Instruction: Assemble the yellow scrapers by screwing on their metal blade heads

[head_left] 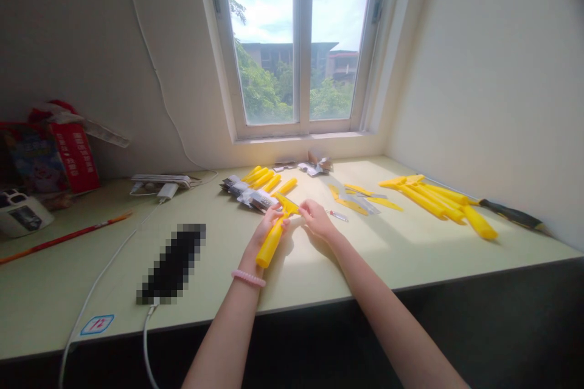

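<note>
My left hand (pixel 269 228) grips a yellow plastic scraper (pixel 270 243) by its handle, which points toward me. The fingertips of my right hand (pixel 317 219) pinch the right end of the scraper's wide head. A small metal-tipped piece (pixel 338 216) lies just beyond my right hand. Grey packets of blades (pixel 249 193) lie to the far left of the scraper, beside a group of yellow handles (pixel 267 179). More yellow scrapers (pixel 433 200) lie in a heap at the right.
Flat yellow parts (pixel 353 199) lie on the pale desk (pixel 310 261), whose front edge runs below my arms. A pixelated phone (pixel 172 264) with a white cable lies left, near a power strip (pixel 159 181). A red pencil (pixel 68 237) and boxes (pixel 75 158) stand further left, below a window (pixel 298 42).
</note>
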Available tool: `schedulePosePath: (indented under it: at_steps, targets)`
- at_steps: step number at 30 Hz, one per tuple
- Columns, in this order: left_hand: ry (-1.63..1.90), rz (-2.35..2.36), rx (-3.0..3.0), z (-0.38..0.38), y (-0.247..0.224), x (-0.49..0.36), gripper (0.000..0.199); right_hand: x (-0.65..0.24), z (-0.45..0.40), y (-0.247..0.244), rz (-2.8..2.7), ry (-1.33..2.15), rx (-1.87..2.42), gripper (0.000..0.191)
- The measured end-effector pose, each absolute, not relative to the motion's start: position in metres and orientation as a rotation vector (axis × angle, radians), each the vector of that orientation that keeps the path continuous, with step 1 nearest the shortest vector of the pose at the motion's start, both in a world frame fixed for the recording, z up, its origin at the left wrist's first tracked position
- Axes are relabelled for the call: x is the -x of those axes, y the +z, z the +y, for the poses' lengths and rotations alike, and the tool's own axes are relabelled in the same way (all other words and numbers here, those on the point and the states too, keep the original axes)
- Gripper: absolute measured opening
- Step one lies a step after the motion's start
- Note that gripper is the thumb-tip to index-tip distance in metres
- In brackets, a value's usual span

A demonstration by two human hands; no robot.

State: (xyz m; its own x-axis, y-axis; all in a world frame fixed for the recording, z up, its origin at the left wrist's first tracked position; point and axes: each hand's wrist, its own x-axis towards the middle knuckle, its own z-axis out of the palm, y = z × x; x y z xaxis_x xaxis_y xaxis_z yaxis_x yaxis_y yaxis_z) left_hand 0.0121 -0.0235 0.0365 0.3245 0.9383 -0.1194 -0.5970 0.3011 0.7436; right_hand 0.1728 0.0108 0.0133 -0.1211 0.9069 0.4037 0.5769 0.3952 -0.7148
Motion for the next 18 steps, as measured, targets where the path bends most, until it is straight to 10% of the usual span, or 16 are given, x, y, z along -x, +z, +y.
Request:
schedulePosePath:
  at_steps: [18]
  targets:
    - [1.055, 0.63, -0.807, -0.0238, 0.0287, -0.0078, 0.037, -0.1788, 0.007, 0.0204, -1.785, 0.521, 1.301, 0.008]
